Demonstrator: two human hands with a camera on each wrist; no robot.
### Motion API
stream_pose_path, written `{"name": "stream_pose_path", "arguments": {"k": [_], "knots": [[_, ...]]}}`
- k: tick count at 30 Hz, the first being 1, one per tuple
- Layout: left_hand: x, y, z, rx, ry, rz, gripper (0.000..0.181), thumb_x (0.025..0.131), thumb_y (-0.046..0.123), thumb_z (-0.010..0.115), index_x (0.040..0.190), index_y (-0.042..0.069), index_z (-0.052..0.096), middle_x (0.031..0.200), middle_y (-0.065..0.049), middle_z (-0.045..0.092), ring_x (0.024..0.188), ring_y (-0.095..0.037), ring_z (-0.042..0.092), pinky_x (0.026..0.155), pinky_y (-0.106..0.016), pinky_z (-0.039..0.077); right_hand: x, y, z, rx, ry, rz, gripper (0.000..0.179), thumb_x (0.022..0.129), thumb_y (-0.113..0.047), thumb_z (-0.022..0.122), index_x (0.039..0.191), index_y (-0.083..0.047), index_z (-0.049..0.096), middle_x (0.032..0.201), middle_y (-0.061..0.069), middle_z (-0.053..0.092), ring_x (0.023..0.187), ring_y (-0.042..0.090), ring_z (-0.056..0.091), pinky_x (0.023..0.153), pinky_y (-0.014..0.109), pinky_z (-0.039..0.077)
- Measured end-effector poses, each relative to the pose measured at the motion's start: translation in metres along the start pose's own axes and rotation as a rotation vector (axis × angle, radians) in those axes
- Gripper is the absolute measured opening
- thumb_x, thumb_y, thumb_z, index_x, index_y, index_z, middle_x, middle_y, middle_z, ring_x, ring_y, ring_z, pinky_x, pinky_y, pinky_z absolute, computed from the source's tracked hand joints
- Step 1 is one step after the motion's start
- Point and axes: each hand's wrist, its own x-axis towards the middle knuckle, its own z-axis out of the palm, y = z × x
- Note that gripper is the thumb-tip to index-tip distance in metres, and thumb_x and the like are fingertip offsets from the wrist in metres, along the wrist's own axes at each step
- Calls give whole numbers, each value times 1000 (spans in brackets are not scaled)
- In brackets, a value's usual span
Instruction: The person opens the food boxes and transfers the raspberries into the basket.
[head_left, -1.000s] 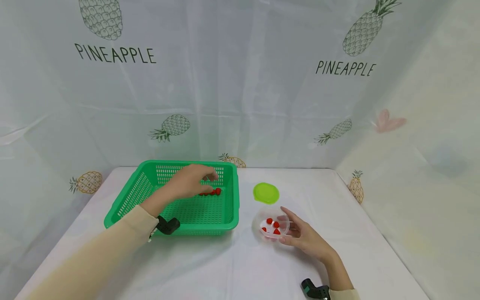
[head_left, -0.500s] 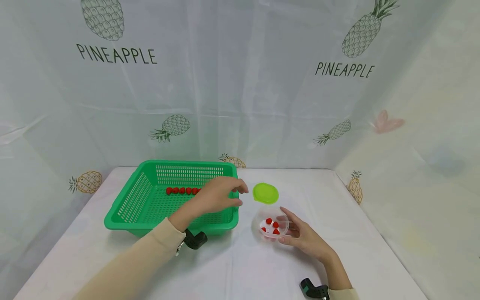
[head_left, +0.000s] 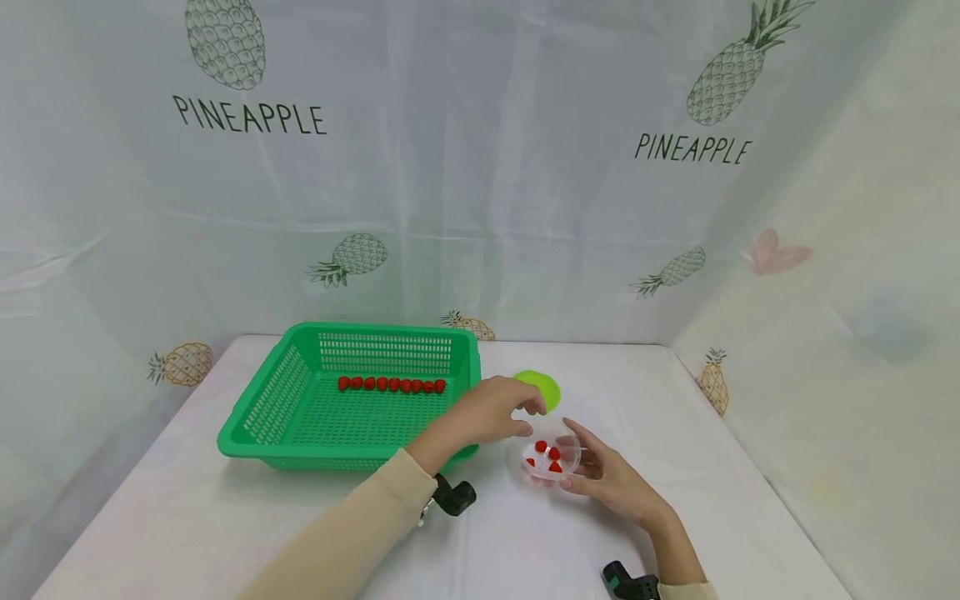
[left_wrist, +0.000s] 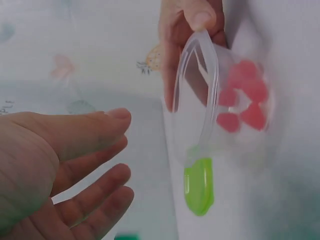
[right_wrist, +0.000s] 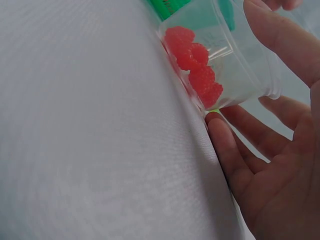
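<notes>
A clear plastic cup stands upright on the white table with several red raspberries in its bottom. My right hand holds the cup from the right, thumb near its rim and fingers around the far side; the right wrist view shows this hand close up. My left hand hovers left of the cup, past the basket's right rim. In the left wrist view the left hand has thumb and fingers apart, and nothing shows between them. A round green lid lies behind the cup, partly covered by the left hand.
A green slotted basket stands on the left side of the table, with a row of several raspberries along its back. The left forearm passes in front of its right front corner. White cloth with printed pineapples hangs behind and at the sides.
My left hand has moved right, out from over the basket to beside the cup, uncovering the row of raspberries. The right hand and the cup have stayed in place.
</notes>
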Motion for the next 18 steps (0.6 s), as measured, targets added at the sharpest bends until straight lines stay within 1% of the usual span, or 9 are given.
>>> {"name": "stream_pose_path", "arguments": {"k": [4,6,11,14,18], "knots": [[8,3,12,-10,-20,-8,24,95,15,82,117,22,76,113,9,75,108,-8,66,97,-31,52,-1,2,-1,22,-5,5,94,93,-30,84,169,-23,29,156,10,54,135,31,59,107,25,50],[11,4,16,-26,-33,-16,24,95,12,81,117,20,76,113,8,75,110,-11,66,98,-32,51,0,3,-1,30,-8,6,94,93,-29,84,169,-24,29,156,10,54,135,31,59,106,23,50],[16,2,24,-49,-59,-32,24,94,7,81,116,16,77,112,5,75,115,-20,67,96,-29,52,1,4,-1,36,-8,15,93,93,-29,85,168,-28,30,156,9,53,136,30,59,104,20,50],[19,1,28,-31,-57,-53,24,92,5,82,113,17,77,110,6,74,113,-17,68,95,-28,52,1,4,-1,29,-8,3,93,93,-30,85,168,-27,30,156,10,53,136,31,59,104,21,50],[22,4,34,-3,-62,-100,26,90,4,83,111,19,78,110,7,74,107,-13,67,94,-28,53,0,3,0,20,-10,-17,93,93,-30,84,168,-24,30,156,12,54,135,32,60,107,27,52]]}}
